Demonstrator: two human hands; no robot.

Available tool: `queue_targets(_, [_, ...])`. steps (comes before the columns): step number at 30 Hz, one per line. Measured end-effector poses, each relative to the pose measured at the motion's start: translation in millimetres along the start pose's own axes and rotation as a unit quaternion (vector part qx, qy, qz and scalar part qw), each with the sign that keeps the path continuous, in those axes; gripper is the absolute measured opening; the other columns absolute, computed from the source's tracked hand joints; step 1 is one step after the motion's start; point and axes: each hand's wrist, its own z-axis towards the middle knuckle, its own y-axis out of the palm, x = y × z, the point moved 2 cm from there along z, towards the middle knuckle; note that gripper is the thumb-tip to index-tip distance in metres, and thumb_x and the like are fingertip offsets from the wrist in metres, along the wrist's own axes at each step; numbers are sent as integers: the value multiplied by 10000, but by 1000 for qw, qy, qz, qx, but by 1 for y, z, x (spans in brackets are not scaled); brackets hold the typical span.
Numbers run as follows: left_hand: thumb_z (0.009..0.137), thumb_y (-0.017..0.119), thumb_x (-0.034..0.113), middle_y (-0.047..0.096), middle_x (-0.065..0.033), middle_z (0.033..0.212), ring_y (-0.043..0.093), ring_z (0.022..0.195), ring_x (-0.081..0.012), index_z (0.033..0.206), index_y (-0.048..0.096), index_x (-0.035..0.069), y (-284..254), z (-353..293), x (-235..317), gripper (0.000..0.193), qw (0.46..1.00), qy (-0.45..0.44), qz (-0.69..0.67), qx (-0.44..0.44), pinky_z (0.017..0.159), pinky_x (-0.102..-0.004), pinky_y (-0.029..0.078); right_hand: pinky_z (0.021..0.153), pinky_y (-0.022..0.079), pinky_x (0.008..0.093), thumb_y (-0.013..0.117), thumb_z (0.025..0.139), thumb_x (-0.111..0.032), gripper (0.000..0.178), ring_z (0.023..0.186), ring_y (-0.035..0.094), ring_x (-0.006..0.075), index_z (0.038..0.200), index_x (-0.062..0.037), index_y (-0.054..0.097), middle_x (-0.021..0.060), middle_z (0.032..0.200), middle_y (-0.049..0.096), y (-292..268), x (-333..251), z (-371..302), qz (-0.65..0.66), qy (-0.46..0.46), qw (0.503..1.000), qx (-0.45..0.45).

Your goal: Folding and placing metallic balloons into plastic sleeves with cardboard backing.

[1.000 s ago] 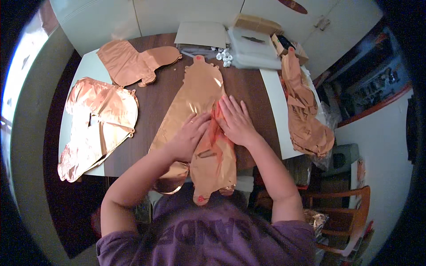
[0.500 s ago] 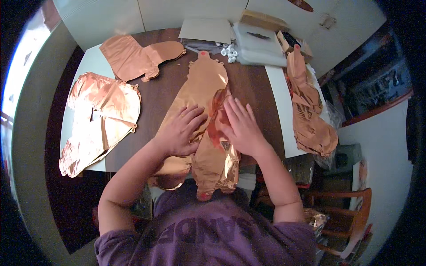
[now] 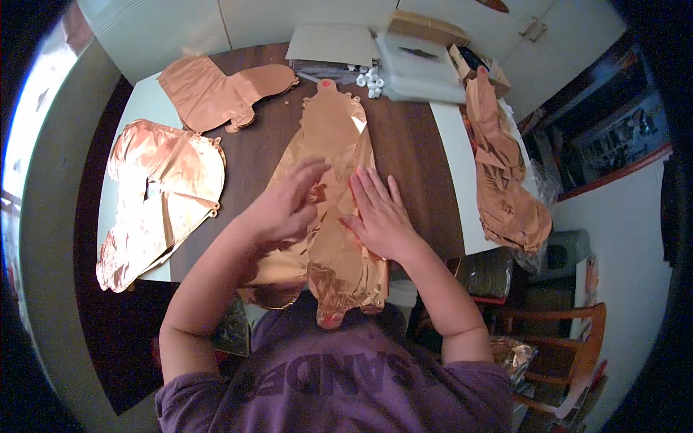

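Note:
A flat, copper-coloured foil balloon lies lengthwise in front of me, its near end hanging over the table's edge by my shirt. Each of its ends has a tab with a red spot. My right hand presses flat on the balloon's right side, fingers stretched out. Over its left side, my left hand is lifted a little, with loosely bent fingers apart and nothing seen in them. More copper foil spreads under my left forearm; whether it belongs to the same balloon I cannot tell.
Left on the brown table lie a shiny foil balloon pile and a matte one. Another foil pile lies at the right. Behind are stacked card sheets, small white pieces and a clear plastic pack. A wooden chair stands right.
My left hand has risen off the foil and its fingers have bent. My right hand has shifted slightly down and left. The crumpled reddish fold between the hands now lies flatter and smoother.

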Motion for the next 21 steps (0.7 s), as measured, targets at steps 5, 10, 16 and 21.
queue_targets(5, [845, 567, 143, 512, -194, 1295, 465, 1240, -357, 1228, 543, -29, 29, 56, 14, 420, 963, 131, 235, 2, 1078, -458, 349, 1154, 110, 539, 445, 955, -469, 727, 1433, 196, 360, 1456, 25, 265, 232, 1516, 256, -2, 1, 4, -16, 12, 1000, -13])
queue_targets(10, [883, 570, 210, 573, -199, 1225, 532, 1162, -367, 1177, 582, -23, 52, 90, -33, 375, 931, 174, 320, -16, 1040, -475, 377, 1155, 100, 543, 477, 924, -474, 759, 1424, 189, 385, 1439, 49, 281, 265, 1488, 280, -2, -4, 5, -44, 11, 998, -43])
queue_targets(16, [846, 594, 263, 600, -175, 1138, 553, 1107, -333, 1086, 618, -20, 52, 106, -44, 372, 929, 187, 318, 31, 1005, -468, 395, 1150, 97, 556, 506, 907, -450, 761, 1420, 180, 403, 1435, 51, 285, 253, 1498, 268, -10, -7, -1, -39, 22, 999, -26])
queue_targets(21, [807, 641, 274, 614, -174, 1093, 561, 1076, -333, 1023, 630, -20, 45, 118, -46, 365, 926, 193, 318, 66, 987, -442, 409, 1147, 100, 560, 533, 892, -461, 793, 1421, 177, 406, 1444, 44, 272, 246, 1511, 243, -8, -16, -31, 2, 0, 999, -34])
